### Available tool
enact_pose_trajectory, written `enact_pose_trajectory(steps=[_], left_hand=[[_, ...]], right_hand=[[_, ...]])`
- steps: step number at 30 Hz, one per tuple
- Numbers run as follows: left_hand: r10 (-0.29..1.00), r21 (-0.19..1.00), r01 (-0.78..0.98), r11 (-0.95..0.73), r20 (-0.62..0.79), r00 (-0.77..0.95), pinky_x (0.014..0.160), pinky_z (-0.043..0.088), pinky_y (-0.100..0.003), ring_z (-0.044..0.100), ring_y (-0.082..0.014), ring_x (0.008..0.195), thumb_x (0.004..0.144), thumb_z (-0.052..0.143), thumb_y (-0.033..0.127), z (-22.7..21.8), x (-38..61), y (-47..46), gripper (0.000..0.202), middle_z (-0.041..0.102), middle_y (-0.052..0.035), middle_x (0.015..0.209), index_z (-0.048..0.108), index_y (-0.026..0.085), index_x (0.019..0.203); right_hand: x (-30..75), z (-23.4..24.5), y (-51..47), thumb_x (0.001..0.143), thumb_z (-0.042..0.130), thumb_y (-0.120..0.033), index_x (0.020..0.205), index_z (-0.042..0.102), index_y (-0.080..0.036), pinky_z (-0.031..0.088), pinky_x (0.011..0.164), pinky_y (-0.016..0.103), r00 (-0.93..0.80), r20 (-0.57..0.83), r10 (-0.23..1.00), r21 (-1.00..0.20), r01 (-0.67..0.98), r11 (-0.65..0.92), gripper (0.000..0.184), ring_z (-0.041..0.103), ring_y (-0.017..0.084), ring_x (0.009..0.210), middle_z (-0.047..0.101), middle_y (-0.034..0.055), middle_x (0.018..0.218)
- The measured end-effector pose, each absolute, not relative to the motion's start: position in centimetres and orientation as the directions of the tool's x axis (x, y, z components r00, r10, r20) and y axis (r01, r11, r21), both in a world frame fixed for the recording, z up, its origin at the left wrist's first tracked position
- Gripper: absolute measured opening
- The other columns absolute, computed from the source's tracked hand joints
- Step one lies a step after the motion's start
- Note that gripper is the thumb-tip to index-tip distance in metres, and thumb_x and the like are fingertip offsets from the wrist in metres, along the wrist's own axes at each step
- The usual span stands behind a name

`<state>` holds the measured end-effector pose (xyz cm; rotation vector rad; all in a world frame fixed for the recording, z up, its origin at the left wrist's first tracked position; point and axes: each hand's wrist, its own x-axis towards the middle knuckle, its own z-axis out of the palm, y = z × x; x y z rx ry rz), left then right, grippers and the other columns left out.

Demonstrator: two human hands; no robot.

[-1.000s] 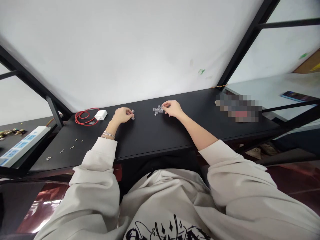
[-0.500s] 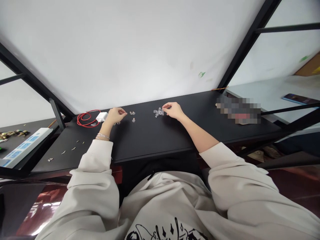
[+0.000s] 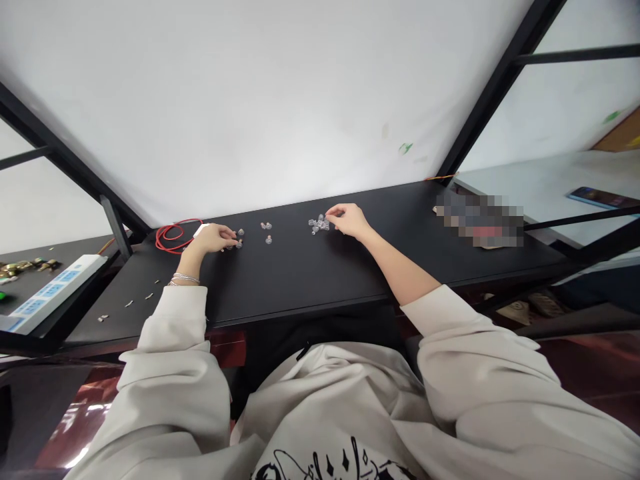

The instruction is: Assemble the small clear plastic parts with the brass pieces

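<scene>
The left hand [image 3: 213, 238] lies on the black worktop [image 3: 310, 280] near its far left corner, fingers curled and close together. Their tips touch two clear pieces [image 3: 237, 243]; whether they pinch one is too small to tell. Bracelets [image 3: 179, 279] sit at the wrist. A red cable [image 3: 170, 235] lies just beside this hand, at the far edge.

The right hand [image 3: 350, 221] rests near the middle of the far edge. Its thumb and forefinger are pressed together at the right side of a pile [image 3: 317, 225] of clear pieces. Whether a piece is between them cannot be told.

Three more pieces [image 3: 267, 231] lie between the hands, apart from both. A power strip [image 3: 47, 291] lies on the adjoining surface, beyond the left edge.
</scene>
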<state>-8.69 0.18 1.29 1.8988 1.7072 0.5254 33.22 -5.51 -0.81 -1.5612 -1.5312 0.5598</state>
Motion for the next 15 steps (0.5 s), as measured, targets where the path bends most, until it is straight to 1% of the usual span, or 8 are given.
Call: enact_pose_trajectory(steps=[3, 7, 12, 15], left_hand=[[0.978, 0.616, 0.780, -0.110, -0.070, 0.194, 0.057, 0.056, -0.029, 0.070, -0.0211, 0.067, 0.052, 0.089, 0.036, 1.03, -8.62, 0.31, 0.040, 0.077, -0.0063, 0.077, 0.077, 0.018, 0.086], [0.977, 0.640, 0.760, -0.119, -0.062, 0.205, 0.057, 0.057, -0.030, 0.070, -0.0208, 0.062, 0.052, 0.088, 0.031, 0.98, -8.56, 0.37, 0.036, 0.075, -0.0066, 0.071, 0.077, 0.017, 0.083], [0.975, 0.731, 0.674, -0.105, -0.057, 0.213, 0.061, 0.059, -0.030, 0.070, -0.0193, 0.060, 0.054, 0.088, 0.032, 1.29, -8.40, 0.08, 0.035, 0.075, -0.0071, 0.070, 0.075, 0.015, 0.081], [0.977, 0.728, 0.678, -0.102, -0.056, 0.207, 0.060, 0.058, -0.030, 0.068, -0.0184, 0.058, 0.054, 0.089, 0.033, 1.70, -7.79, -0.52, 0.034, 0.075, -0.0076, 0.069, 0.075, 0.015, 0.079]], right_hand=[[33.29, -0.85, -5.51, 0.082, 0.070, -0.024, 0.093, 0.079, -0.015, 0.057, 0.071, 0.028, 0.151, 0.238, 0.959, -0.805, 0.583, 0.108, 0.017, 0.069, 0.015, 0.068, 0.077, 0.0089, 0.093], [33.40, -1.02, -5.41, 0.083, 0.070, -0.024, 0.092, 0.079, -0.015, 0.057, 0.070, 0.028, 0.141, 0.248, 0.958, -0.800, 0.587, 0.120, 0.016, 0.069, 0.015, 0.067, 0.077, 0.0086, 0.092], [33.39, -1.10, -5.34, 0.083, 0.070, -0.025, 0.093, 0.079, -0.015, 0.056, 0.068, 0.027, 0.129, 0.253, 0.959, -0.798, 0.588, 0.132, 0.016, 0.068, 0.014, 0.066, 0.077, 0.0091, 0.092], [33.34, -1.06, -5.30, 0.083, 0.070, -0.024, 0.093, 0.079, -0.015, 0.055, 0.067, 0.026, 0.125, 0.248, 0.961, -0.799, 0.587, 0.130, 0.016, 0.068, 0.014, 0.064, 0.077, 0.0090, 0.093]])
